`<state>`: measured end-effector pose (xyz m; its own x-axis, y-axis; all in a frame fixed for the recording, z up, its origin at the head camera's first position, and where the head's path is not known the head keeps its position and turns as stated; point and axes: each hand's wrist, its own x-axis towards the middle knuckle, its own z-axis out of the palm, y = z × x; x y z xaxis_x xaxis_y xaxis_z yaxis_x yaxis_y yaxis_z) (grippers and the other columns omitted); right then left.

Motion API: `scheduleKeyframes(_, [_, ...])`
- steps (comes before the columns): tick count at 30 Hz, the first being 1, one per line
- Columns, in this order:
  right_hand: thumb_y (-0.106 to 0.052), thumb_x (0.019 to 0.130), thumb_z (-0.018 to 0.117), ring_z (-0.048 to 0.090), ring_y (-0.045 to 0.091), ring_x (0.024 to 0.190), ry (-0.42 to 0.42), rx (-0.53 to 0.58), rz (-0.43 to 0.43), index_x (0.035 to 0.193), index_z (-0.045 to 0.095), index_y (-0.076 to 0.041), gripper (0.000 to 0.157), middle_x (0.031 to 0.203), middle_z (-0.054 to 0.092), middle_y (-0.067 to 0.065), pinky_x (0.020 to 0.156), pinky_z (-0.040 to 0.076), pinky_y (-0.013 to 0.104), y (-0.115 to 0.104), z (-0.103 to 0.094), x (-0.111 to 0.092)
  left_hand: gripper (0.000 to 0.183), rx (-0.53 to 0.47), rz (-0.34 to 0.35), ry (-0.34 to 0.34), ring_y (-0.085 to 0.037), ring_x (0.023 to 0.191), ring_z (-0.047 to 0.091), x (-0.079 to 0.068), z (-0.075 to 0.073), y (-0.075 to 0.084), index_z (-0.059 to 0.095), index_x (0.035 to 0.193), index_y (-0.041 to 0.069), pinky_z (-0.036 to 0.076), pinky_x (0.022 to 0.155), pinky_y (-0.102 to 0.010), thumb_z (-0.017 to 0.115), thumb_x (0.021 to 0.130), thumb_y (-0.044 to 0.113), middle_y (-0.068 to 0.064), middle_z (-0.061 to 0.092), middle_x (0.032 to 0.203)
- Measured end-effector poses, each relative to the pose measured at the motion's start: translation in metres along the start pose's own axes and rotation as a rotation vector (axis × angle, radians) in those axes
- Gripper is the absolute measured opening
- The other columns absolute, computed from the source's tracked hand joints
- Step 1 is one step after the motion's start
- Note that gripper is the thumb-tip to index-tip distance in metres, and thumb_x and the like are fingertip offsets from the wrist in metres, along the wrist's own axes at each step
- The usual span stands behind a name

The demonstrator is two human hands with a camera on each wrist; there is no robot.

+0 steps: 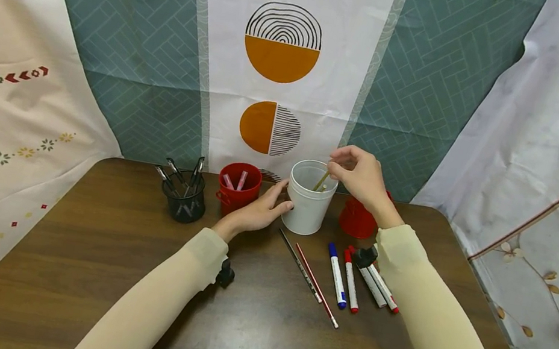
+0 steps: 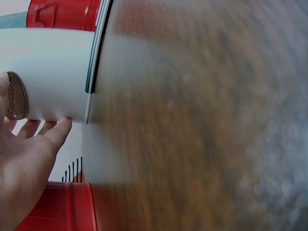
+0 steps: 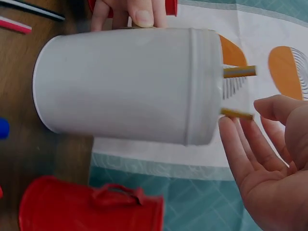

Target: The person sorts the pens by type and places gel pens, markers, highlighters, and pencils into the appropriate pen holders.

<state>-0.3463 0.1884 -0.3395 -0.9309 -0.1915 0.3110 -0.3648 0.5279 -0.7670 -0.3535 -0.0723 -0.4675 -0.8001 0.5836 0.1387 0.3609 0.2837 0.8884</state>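
A white bucket [image 1: 305, 206] stands upright at the back of the table. My left hand [image 1: 260, 210] rests on its left side with extended fingers, and in the left wrist view the fingertips touch its wall beside a brown oval label [image 2: 17, 95]. Two yellow pencils stick out past the rim in the right wrist view, an upper pencil [image 3: 240, 71] and a lower pencil [image 3: 237, 114]. Above the bucket, my right hand [image 1: 361, 176] has its fingertips right at the lower pencil's end. Its thumb stands apart from the fingers.
Left of the bucket are a red bucket [image 1: 239, 197] with pink sticks and a black mesh cup [image 1: 185, 207] with pens. Another red bucket [image 1: 357, 220] stands on the right. A dark pencil [image 1: 300, 266], a red pencil [image 1: 317, 285] and several markers, including a blue one [image 1: 337, 276], lie in front.
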Motion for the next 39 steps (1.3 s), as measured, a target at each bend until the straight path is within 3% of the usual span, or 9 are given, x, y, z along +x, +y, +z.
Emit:
scheduleKeyframes(8, [-0.018, 0.1, 0.075, 0.075, 0.03, 0.103, 0.01, -0.155, -0.093, 0.119, 0.074, -0.01, 0.02, 0.115, 0.078, 0.011, 0.096, 0.058, 0.052, -0.011, -0.026, -0.016, 0.077, 0.007, -0.018, 0.018, -0.033, 0.158, 0.03, -0.002, -0.001, 0.003, 0.008, 0.171, 0.02, 0.032, 0.126, -0.051, 0.055, 0.112, 0.032, -0.011, 0.021, 0.172])
scheduleKeyframes(16, [-0.011, 0.099, 0.074, 0.076, 0.027, 0.095, -0.034, -0.24, -0.208, 0.115, 0.075, -0.007, 0.016, 0.108, 0.079, 0.01, 0.09, 0.061, 0.05, -0.018, -0.036, -0.043, 0.073, 0.005, 0.021, 0.018, -0.032, 0.156, 0.033, 0.001, 0.0, -0.001, 0.012, 0.17, 0.014, 0.034, 0.125, -0.049, 0.054, 0.112, 0.03, -0.013, 0.026, 0.169])
scheduleKeyframes(17, [-0.011, 0.099, 0.074, 0.076, 0.026, 0.094, -0.039, -0.241, -0.22, 0.114, 0.076, -0.007, 0.016, 0.107, 0.079, 0.01, 0.089, 0.062, 0.049, -0.018, -0.036, -0.047, 0.073, -0.001, 0.011, 0.006, -0.033, 0.157, 0.033, -0.001, -0.001, 0.004, 0.012, 0.17, 0.013, 0.034, 0.126, -0.049, 0.054, 0.112, 0.029, -0.014, 0.026, 0.169])
scheduleKeyframes(20, [-0.01, 0.098, 0.075, 0.075, 0.022, 0.091, -0.049, -0.239, -0.224, 0.111, 0.076, -0.008, 0.014, 0.104, 0.079, 0.007, 0.085, 0.063, 0.039, -0.017, -0.035, -0.059, 0.074, 0.001, 0.007, 0.005, -0.032, 0.157, 0.032, -0.001, -0.001, 0.004, 0.012, 0.17, 0.014, 0.034, 0.126, -0.049, 0.054, 0.112, 0.03, -0.014, 0.025, 0.169])
scheduleKeyframes(24, [-0.008, 0.096, 0.076, 0.075, 0.017, 0.085, -0.07, -0.26, -0.211, 0.109, 0.077, -0.01, 0.013, 0.1, 0.077, 0.003, 0.08, 0.061, 0.033, -0.017, -0.029, -0.073, 0.073, 0.007, 0.012, 0.015, -0.031, 0.156, 0.033, 0.0, 0.0, 0.0, 0.012, 0.17, 0.016, 0.034, 0.126, -0.048, 0.054, 0.112, 0.031, -0.013, 0.026, 0.169])
scheduleKeyframes(26, [-0.007, 0.095, 0.077, 0.074, 0.016, 0.081, -0.094, -0.276, -0.213, 0.108, 0.077, -0.01, 0.014, 0.096, 0.076, 0.002, 0.078, 0.061, 0.035, -0.016, -0.023, -0.079, 0.074, 0.003, 0.012, 0.013, -0.032, 0.157, 0.033, 0.0, 0.0, 0.0, 0.011, 0.17, 0.015, 0.034, 0.126, -0.049, 0.054, 0.112, 0.03, -0.013, 0.026, 0.169])
scheduleKeyframes(34, [-0.007, 0.091, 0.08, 0.067, 0.011, 0.073, -0.26, -0.301, -0.183, 0.109, 0.077, -0.005, 0.019, 0.087, 0.075, -0.001, 0.07, 0.058, 0.031, -0.01, 0.008, -0.104, 0.074, -0.008, 0.018, 0.002, -0.034, 0.158, 0.03, 0.0, 0.0, 0.001, 0.009, 0.171, 0.016, 0.031, 0.126, -0.052, 0.053, 0.113, 0.03, -0.014, 0.023, 0.171])
scheduleKeyframes(39, [-0.008, 0.089, 0.082, 0.065, 0.01, 0.073, -0.316, -0.329, -0.164, 0.108, 0.077, -0.004, 0.02, 0.085, 0.075, -0.001, 0.066, 0.056, 0.027, -0.001, 0.027, -0.114, 0.072, 0.008, 0.006, 0.013, -0.031, 0.156, 0.033, 0.0, 0.001, 0.0, 0.012, 0.17, 0.017, 0.033, 0.126, -0.049, 0.053, 0.113, 0.032, -0.011, 0.027, 0.169])
